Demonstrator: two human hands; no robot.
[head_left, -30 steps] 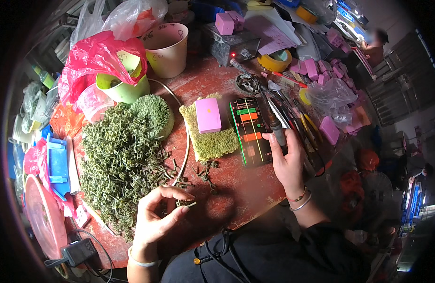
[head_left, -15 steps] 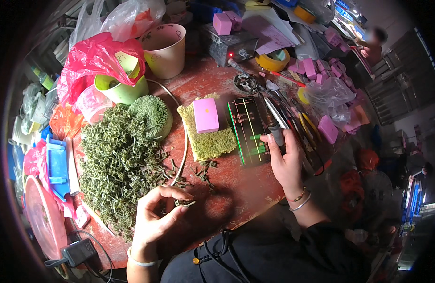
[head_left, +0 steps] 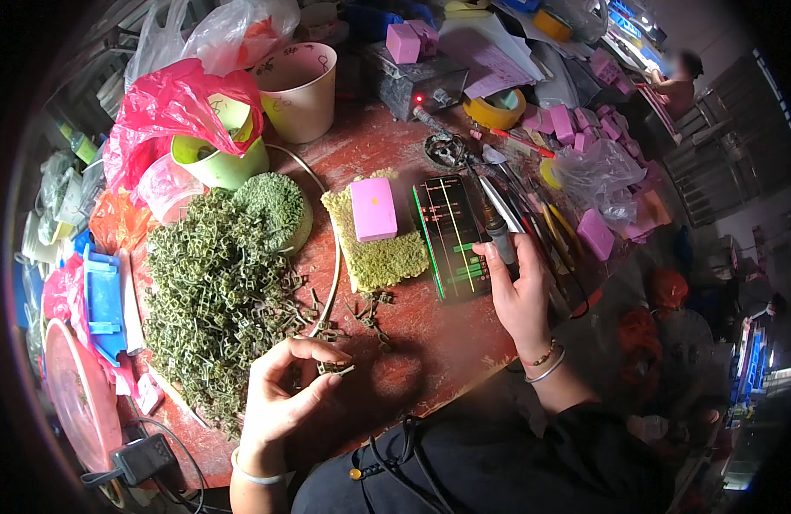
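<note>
My left hand (head_left: pixel 294 387) is closed in a pinch near the table's front edge, holding a small olive-green bent piece (head_left: pixel 335 369) between thumb and fingertips. Beside it lies a large heap of similar small pieces (head_left: pixel 220 308), with a few strays (head_left: pixel 371 317) apart from it. My right hand (head_left: pixel 522 287) is closed around what looks like a soldering iron (head_left: pixel 496 224), its grey and brown handle showing above the fingers. The thumb touches or hovers just over a lit phone (head_left: pixel 451 201) lying on the table; I cannot tell which.
A pink block (head_left: pixel 375 210) rests on a yellow-green sponge (head_left: pixel 387 267). Behind are a round green pad (head_left: pixel 280 210), a green cup (head_left: pixel 233 171), a white cup (head_left: pixel 305 107) and a dark box (head_left: pixel 413 81) with a red light. Hand tools (head_left: pixel 545 214) and pink blocks lie right.
More green boxes now show on the phone's screen. Both hands stay nearly where they were, still holding the same things.
</note>
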